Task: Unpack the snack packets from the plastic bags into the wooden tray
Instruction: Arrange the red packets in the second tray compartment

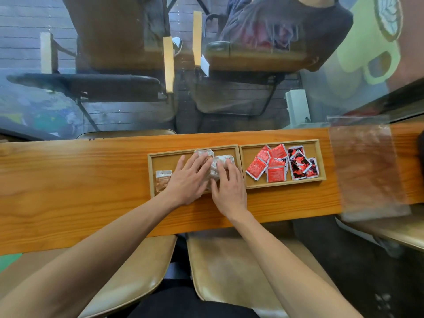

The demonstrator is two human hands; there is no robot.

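Wooden tray (317, 143) had two compartments: right one held red packets (267, 166) and red-black packets (301, 165); left one held a brown packet (163, 182) and a crumpled clear plastic bag (212, 165). Left hand (187, 180) and right hand (228, 188) lay on the bag, fingers spread, pressing rather than clenching.

Both bare forearms reach forward side by side. The left hand (186, 180) lies palm down, fingers spread. The right hand (228, 187) sits just beside it, palm down, fingers extended forward and slightly bent.
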